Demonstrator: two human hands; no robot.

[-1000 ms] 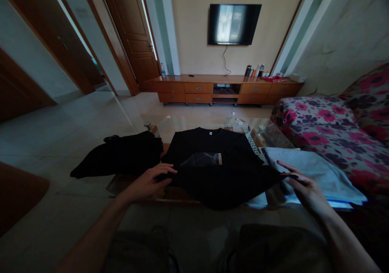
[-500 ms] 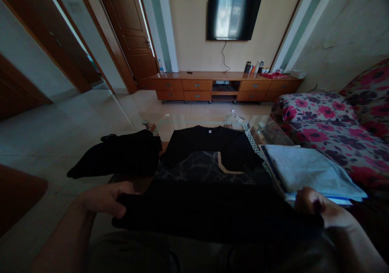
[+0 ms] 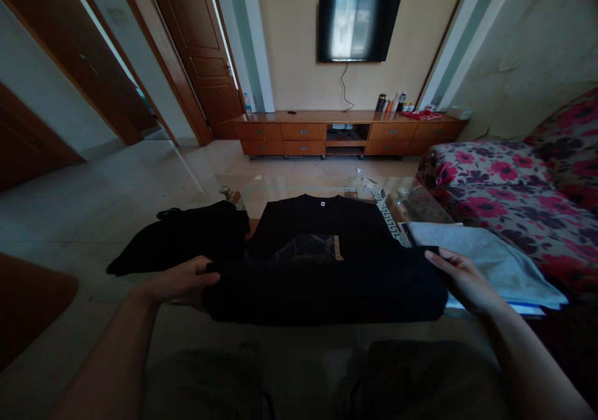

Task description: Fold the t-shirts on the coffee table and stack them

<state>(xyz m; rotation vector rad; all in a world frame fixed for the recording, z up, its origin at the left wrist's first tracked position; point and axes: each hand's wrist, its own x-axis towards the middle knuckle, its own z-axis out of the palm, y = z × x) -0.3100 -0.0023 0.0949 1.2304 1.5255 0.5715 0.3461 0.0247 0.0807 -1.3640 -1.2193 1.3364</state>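
A black T-shirt (image 3: pixel 322 220) lies spread on the glass table, its collar pointing away from me and a small white label at the neck. The lower part is folded up over the shirt's front and covers most of the grey patterned panel. My left hand (image 3: pixel 189 278) pinches the left end of the folded edge. At the right end, my right hand (image 3: pixel 460 275) grips the same edge between thumb and fingers. Dark clothing (image 3: pixel 187 236) lies in a heap to the left of the shirt.
Folded light grey-blue cloth (image 3: pixel 486 261) is stacked on the right side of the glass table (image 3: pixel 299 186). Beyond it stands a flowered sofa (image 3: pixel 504 202). A low wooden cabinet (image 3: pixel 303 136) runs along the far wall under a television (image 3: pixel 357 27).
Both hands have moved away from me and closer together, carrying the shirt's lower edge up and over. The fold now hides most of the patterned panel.
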